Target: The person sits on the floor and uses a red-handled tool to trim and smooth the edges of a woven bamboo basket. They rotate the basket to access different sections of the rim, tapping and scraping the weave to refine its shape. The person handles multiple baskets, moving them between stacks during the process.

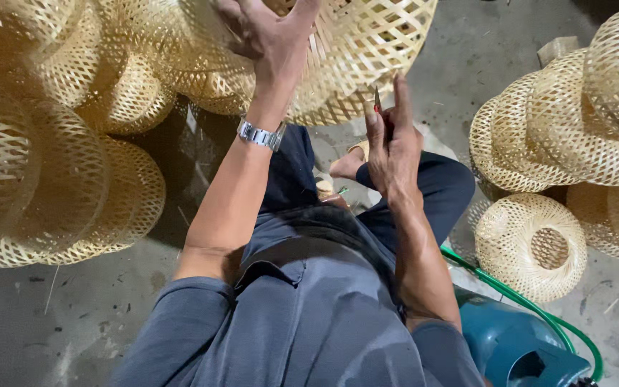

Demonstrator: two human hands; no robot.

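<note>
Basket [367,50] of open bamboo lattice: judged light, springy, crushable; best held at rim. Left hand [270,36] grips it; right hand [393,147] pinches red-handled tool [379,107].

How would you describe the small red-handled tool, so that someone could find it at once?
Start at the big woven bamboo basket at top centre, which the left hand grips. Just beneath its rim is the right hand. The tool rises from its fingers: thin, red and metal, unlike the pale wicker everywhere around.

Woven shades [51,143] lie left, more shades [574,129] right.
</note>
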